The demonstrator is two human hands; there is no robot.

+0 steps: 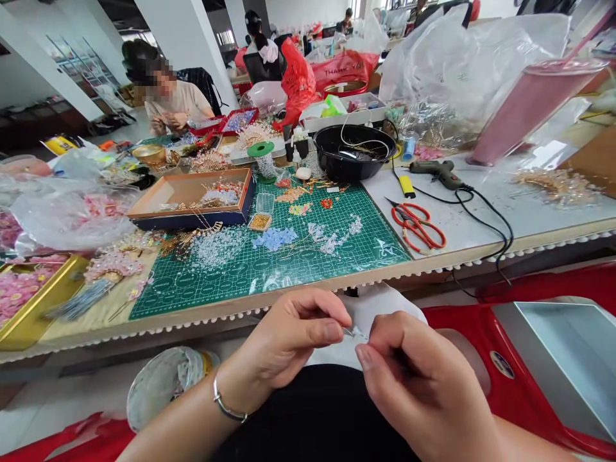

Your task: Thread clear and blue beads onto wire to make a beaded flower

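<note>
Head view: at six o'clock, below the table edge, the left hand (293, 337) pinches a tiny clear bead piece (355, 332). The right hand (418, 385), fingertips pressed together, meets it from four o'clock. The green cutting mat (289, 269) lies at twelve.

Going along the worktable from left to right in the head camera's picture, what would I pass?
Gold tray → open shallow box → black bowl → glue gun → pink tumbler.
</note>
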